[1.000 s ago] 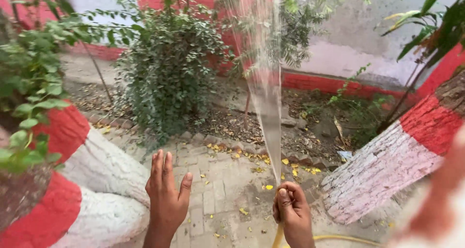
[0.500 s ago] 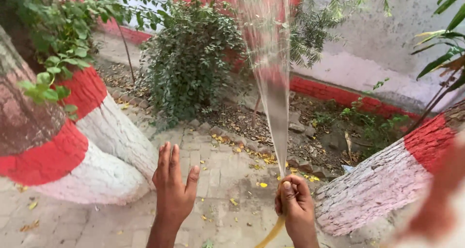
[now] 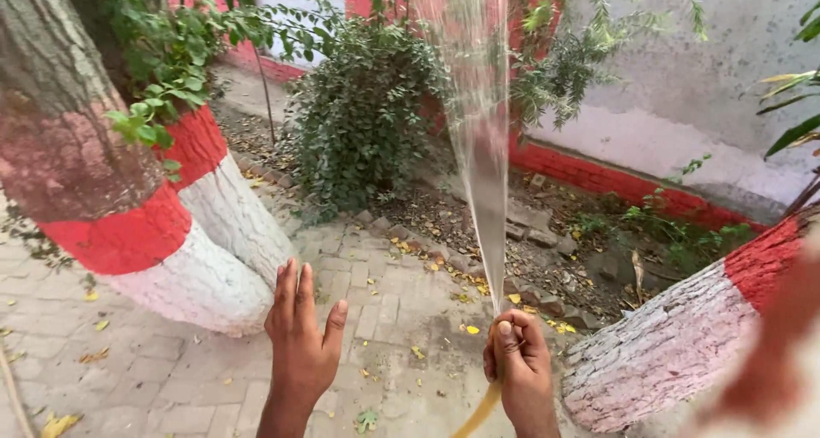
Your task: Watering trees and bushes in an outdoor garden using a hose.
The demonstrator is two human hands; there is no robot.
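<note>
My right hand (image 3: 518, 371) is closed around the end of a yellow hose (image 3: 479, 411), with the thumb pressed over its mouth. A fan of water (image 3: 483, 147) shoots up and away from it toward a leafy green bush (image 3: 367, 113) in the soil bed. To the left, my left hand (image 3: 301, 344) is held up flat with its fingers together and the thumb apart. It holds nothing and touches nothing.
A tree trunk painted in red and white bands (image 3: 162, 224) leans in at the left. Another painted trunk (image 3: 683, 335) slants at the right. Paving bricks (image 3: 171, 378) with yellow fallen leaves lie underfoot. A grey wall with a red base (image 3: 666, 88) stands behind the bed.
The view has swung left, so the left trunk fills more of the frame and the bush sits further right. Both hands keep their pose and the water keeps spraying.
</note>
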